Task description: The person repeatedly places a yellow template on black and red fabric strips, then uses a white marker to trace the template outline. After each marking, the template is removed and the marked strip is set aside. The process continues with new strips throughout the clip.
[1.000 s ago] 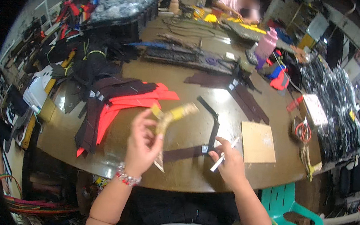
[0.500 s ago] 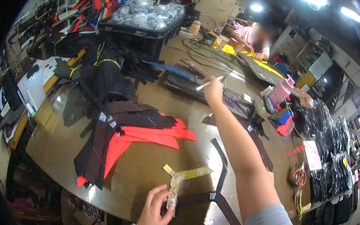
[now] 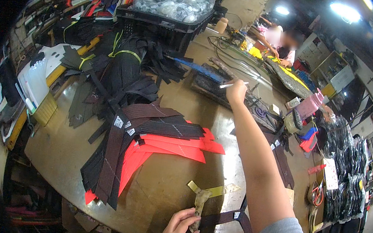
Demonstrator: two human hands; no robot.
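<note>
My left hand [image 3: 180, 229] is at the near edge of the table. Its thumb and fingers grip the lower leg of a Y-shaped template [image 3: 204, 193], yellowish with worn, mottled patches. Beneath and beside the template lies a dark brown Y-shaped strap piece [image 3: 219, 217] with a small white label at its joint. My right arm reaches far across the table. In my right hand [image 3: 236, 93] is a slim white pen [image 3: 233, 84], held over a dark worn board [image 3: 209, 87] with a blue strip on it.
Black, brown and red strap pieces [image 3: 149, 126] are heaped on the left. Behind them stands a black crate [image 3: 164, 22] of plastic-wrapped items. A pink bottle [image 3: 309, 105], orange-handled scissors [image 3: 317, 194] and wrapped black bundles [image 3: 348, 163] line the right. People [image 3: 278, 44] work at the far end.
The view has shifted, so the table's contents sit farther right in the picture. The pen in my right hand lies flatter than before. My left hand stays on the template's lower leg.
</note>
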